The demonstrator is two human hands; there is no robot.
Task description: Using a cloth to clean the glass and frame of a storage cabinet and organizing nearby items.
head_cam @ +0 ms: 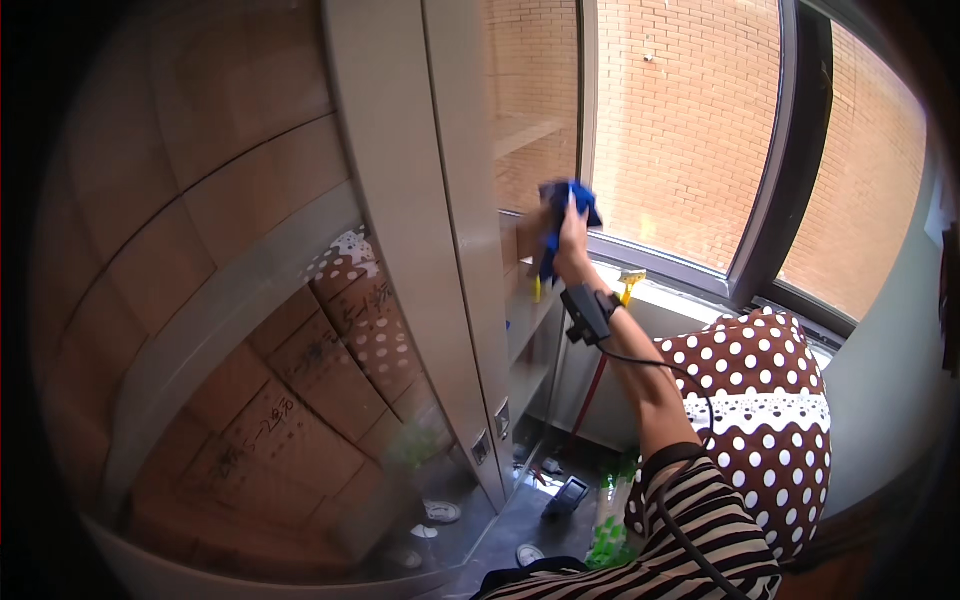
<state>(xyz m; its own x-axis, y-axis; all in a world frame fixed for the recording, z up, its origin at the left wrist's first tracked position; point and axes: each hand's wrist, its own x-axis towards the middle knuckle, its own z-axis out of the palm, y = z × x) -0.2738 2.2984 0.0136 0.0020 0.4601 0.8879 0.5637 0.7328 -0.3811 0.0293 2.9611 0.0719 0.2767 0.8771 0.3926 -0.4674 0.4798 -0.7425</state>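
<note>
My right hand (574, 238) grips a crumpled blue cloth (570, 196), which is blurred. It is raised beside the glass of a metal-framed cabinet door (534, 180), near the window frame; whether the cloth touches the glass, I cannot tell. Strapped to the right wrist is a black device (587, 313) with a cable running down the arm. My left hand is out of view. Below the right hand, a yellow scraper (632, 277) rests at the windowsill (675, 289).
A brown polka-dot fabric bundle (750, 450) stands right of my arm. Cardboard boxes (277, 420) bearing writing show in the left glass door. A red pole (590, 394) leans by the wall. On the floor lie a dark device (568, 495) and green-and-clear packaging (611, 525).
</note>
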